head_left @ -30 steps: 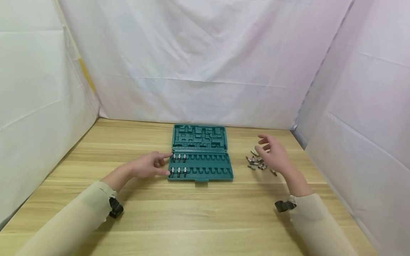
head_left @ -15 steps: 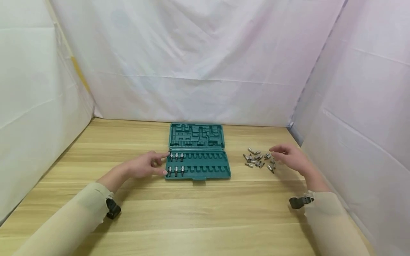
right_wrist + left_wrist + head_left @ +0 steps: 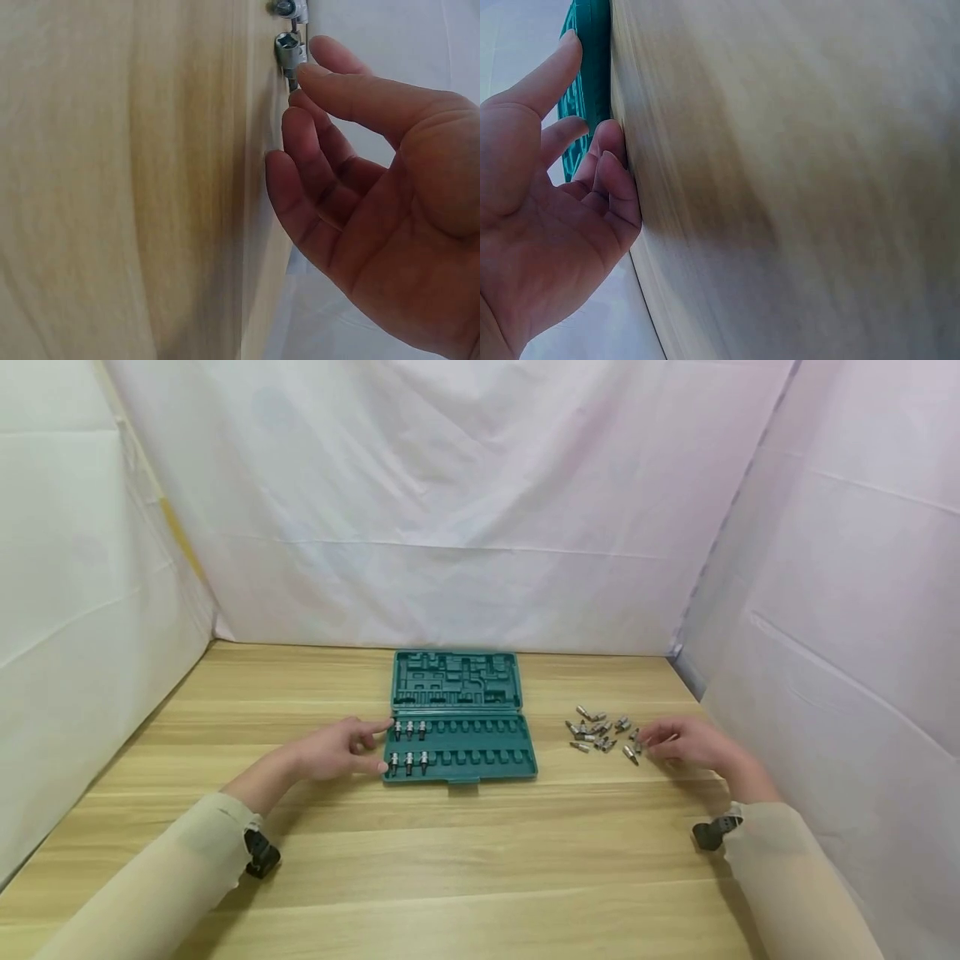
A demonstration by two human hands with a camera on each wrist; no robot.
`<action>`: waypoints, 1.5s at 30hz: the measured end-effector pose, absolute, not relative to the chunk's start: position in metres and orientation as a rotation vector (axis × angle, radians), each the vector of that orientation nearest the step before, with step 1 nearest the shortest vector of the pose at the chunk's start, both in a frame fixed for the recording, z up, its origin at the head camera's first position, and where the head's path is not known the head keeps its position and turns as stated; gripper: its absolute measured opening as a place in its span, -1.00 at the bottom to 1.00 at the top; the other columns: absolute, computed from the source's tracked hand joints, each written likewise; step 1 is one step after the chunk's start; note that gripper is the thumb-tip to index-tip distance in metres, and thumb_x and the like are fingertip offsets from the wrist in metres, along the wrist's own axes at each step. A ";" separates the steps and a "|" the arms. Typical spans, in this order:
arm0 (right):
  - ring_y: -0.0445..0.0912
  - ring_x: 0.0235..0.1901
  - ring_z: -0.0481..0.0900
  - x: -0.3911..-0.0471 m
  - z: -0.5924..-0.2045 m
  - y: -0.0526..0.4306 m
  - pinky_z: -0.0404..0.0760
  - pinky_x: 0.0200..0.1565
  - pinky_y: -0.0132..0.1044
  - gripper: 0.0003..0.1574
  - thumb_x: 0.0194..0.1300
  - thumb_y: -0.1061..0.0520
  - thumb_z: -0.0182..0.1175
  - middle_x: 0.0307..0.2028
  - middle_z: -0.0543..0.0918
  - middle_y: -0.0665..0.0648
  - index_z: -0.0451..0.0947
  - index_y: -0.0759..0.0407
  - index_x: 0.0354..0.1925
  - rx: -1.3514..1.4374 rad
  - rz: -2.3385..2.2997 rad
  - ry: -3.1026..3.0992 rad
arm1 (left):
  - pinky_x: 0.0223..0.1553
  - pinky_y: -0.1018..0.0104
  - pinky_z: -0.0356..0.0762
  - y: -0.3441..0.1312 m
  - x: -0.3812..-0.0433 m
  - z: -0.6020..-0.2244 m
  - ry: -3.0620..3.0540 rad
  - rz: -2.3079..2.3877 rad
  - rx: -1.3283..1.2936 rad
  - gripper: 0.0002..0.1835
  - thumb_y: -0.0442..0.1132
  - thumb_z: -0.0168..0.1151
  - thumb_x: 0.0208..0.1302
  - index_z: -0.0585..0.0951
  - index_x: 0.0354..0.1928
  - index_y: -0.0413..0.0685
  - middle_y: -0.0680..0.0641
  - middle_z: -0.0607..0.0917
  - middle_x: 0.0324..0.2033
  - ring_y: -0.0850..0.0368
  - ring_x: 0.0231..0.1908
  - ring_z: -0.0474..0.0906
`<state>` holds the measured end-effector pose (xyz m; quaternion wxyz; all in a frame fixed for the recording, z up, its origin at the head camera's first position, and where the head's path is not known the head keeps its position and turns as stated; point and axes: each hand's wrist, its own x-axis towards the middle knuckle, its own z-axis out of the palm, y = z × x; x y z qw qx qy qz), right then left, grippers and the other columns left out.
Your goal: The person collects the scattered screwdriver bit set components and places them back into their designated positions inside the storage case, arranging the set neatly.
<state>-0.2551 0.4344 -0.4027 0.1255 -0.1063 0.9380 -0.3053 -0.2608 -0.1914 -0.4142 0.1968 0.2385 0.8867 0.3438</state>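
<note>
A: Container first?
B: Green case, lying flat and open on the desk, hinge across the middle. Lid on the far side, moulded all over with recesses. Base nearest the person, two rows of slots.
A: Contents?
B: Six bits seated, all at the left end. Three in the far row, three in the near row. Metal ends away from the person, dark tips toward.
A: Others?
B: Loose bits, scattered at mixed angles on the wood, right of the case and apart from it.
A: Left hand?
B: Left hand at the case's left edge. Thumb and index spread wide, tips touching the side; remaining fingers loosely bent. Touching only, no grasp.
A: Right?
B: Right hand at the loose group's right side, fingers partly curled. One hollow-ended bit right at thumb and fingertips; pinched or merely beside them, cannot tell.
</note>
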 end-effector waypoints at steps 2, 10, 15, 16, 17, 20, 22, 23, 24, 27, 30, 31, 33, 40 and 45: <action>-0.12 -0.11 0.66 -0.257 -0.404 0.434 0.68 -0.17 -0.30 -0.64 0.47 0.21 0.40 0.08 0.82 0.28 0.76 0.27 0.18 -0.317 -0.861 2.739 | 0.26 -0.15 0.66 -0.192 -0.261 -0.415 2.484 0.961 0.666 -0.03 0.09 0.48 0.46 0.23 0.74 -0.02 -0.32 0.55 0.25 -0.20 0.23 0.60; -0.06 0.00 0.72 -0.256 -0.403 0.431 0.71 -0.08 -0.32 -0.67 0.46 0.20 0.40 0.14 0.83 0.26 0.80 0.18 0.15 -0.321 -0.823 2.725 | 0.25 -0.14 0.67 -0.192 -0.260 -0.416 2.487 0.954 0.654 -0.04 0.09 0.47 0.47 0.24 0.74 0.00 -0.33 0.55 0.27 -0.20 0.23 0.59; -0.09 -0.04 0.71 -0.255 -0.403 0.431 0.69 -0.10 -0.32 -0.66 0.44 0.19 0.43 0.10 0.84 0.24 0.81 0.17 0.14 -0.340 -0.803 2.733 | 0.25 -0.15 0.67 -0.192 -0.259 -0.414 2.482 0.961 0.651 -0.04 0.09 0.47 0.47 0.23 0.74 0.00 -0.34 0.54 0.27 -0.22 0.24 0.59; -0.07 -0.03 0.71 -0.256 -0.403 0.431 0.69 -0.10 -0.31 -0.66 0.43 0.19 0.43 0.10 0.85 0.24 0.81 0.17 0.14 -0.340 -0.795 2.735 | 0.25 -0.15 0.67 -0.192 -0.259 -0.414 2.482 0.963 0.651 -0.04 0.09 0.47 0.47 0.23 0.74 -0.01 -0.34 0.54 0.27 -0.22 0.24 0.59; -0.05 -0.01 0.72 -0.256 -0.403 0.432 0.68 -0.07 -0.30 -0.66 0.43 0.19 0.43 0.09 0.85 0.23 0.80 0.18 0.14 -0.343 -0.781 2.741 | 0.26 -0.15 0.67 -0.192 -0.260 -0.414 2.482 0.964 0.649 -0.04 0.09 0.47 0.47 0.23 0.74 -0.01 -0.34 0.54 0.26 -0.23 0.24 0.59; 0.04 0.07 0.74 -0.255 -0.403 0.432 0.67 0.04 -0.21 -0.70 0.44 0.13 0.45 0.07 0.86 0.18 0.82 0.13 0.10 -0.337 -0.709 2.778 | 0.27 -0.16 0.66 -0.192 -0.260 -0.414 2.488 0.960 0.646 -0.04 0.09 0.47 0.47 0.23 0.74 0.00 -0.33 0.54 0.27 -0.24 0.25 0.60; 0.09 0.12 0.74 -0.255 -0.404 0.433 0.66 0.11 -0.12 -0.74 0.44 0.10 0.47 0.06 0.86 0.17 0.83 0.11 0.05 -0.337 -0.676 2.799 | 0.29 -0.17 0.65 -0.192 -0.260 -0.414 2.489 0.954 0.642 -0.04 0.10 0.46 0.47 0.23 0.74 0.01 -0.33 0.55 0.27 -0.25 0.26 0.59; 0.09 0.12 0.74 -0.254 -0.404 0.433 0.65 0.13 -0.09 -0.76 0.44 0.08 0.47 0.06 0.87 0.16 0.83 0.09 0.03 -0.342 -0.660 2.810 | 0.29 -0.17 0.65 -0.192 -0.260 -0.413 2.491 0.949 0.636 -0.04 0.11 0.46 0.47 0.23 0.74 0.03 -0.32 0.54 0.27 -0.25 0.27 0.59; 0.08 0.10 0.74 -0.254 -0.404 0.433 0.65 0.12 -0.08 -0.78 0.44 0.08 0.48 0.04 0.87 0.14 0.84 0.08 0.01 -0.343 -0.654 2.819 | 0.30 -0.18 0.64 -0.193 -0.260 -0.414 2.489 0.949 0.636 -0.04 0.11 0.46 0.47 0.23 0.74 0.03 -0.32 0.54 0.28 -0.25 0.27 0.59; 0.00 -0.01 0.70 -0.254 -0.405 0.434 0.64 0.03 -0.13 -0.80 0.43 0.10 0.48 -0.03 0.86 0.12 0.83 0.07 -0.01 -0.352 -0.681 2.834 | 0.30 -0.19 0.63 -0.193 -0.260 -0.414 2.483 0.948 0.635 -0.05 0.12 0.45 0.48 0.23 0.74 0.04 -0.32 0.53 0.28 -0.26 0.28 0.58; -0.08 -0.11 0.65 -0.255 -0.404 0.432 0.63 -0.10 -0.23 -0.80 0.45 0.09 0.47 -0.10 0.84 0.09 0.82 0.08 0.00 -0.345 -0.727 2.850 | 0.30 -0.20 0.62 -0.192 -0.261 -0.415 2.481 0.951 0.635 -0.05 0.12 0.45 0.49 0.23 0.74 0.03 -0.32 0.53 0.28 -0.26 0.29 0.58; -0.09 -0.12 0.64 -0.255 -0.403 0.430 0.63 -0.12 -0.25 -0.78 0.46 0.08 0.46 -0.10 0.83 0.08 0.82 0.08 0.02 -0.340 -0.742 2.855 | 0.31 -0.21 0.62 -0.192 -0.261 -0.415 2.480 0.950 0.631 -0.05 0.11 0.45 0.49 0.23 0.75 0.03 -0.32 0.53 0.29 -0.27 0.29 0.58; -0.10 -0.12 0.66 -0.255 -0.400 0.425 0.66 -0.14 -0.27 -0.74 0.49 0.03 0.44 -0.08 0.82 0.09 0.80 0.08 0.06 -0.321 -0.787 2.856 | 0.32 -0.22 0.61 -0.192 -0.261 -0.415 2.479 0.953 0.625 -0.05 0.11 0.46 0.48 0.23 0.74 0.03 -0.33 0.52 0.30 -0.28 0.30 0.57; 0.07 -0.02 0.77 -0.256 -0.386 0.400 0.76 -0.03 -0.05 -0.60 0.60 0.01 0.34 0.19 0.74 0.29 0.70 0.20 0.23 -0.311 -0.999 2.801 | 0.34 -0.23 0.61 -0.193 -0.260 -0.415 2.476 0.953 0.631 -0.04 0.11 0.45 0.49 0.22 0.75 0.02 -0.34 0.52 0.31 -0.31 0.32 0.57; 0.11 0.02 0.75 -0.259 -0.376 0.378 0.72 0.02 -0.03 -0.53 0.63 -0.01 0.30 0.27 0.69 0.31 0.61 0.23 0.31 -0.312 -1.120 2.742 | 0.33 -0.23 0.61 -0.192 -0.261 -0.415 2.475 0.963 0.635 -0.05 0.10 0.45 0.49 0.23 0.74 0.00 -0.34 0.53 0.29 -0.29 0.30 0.57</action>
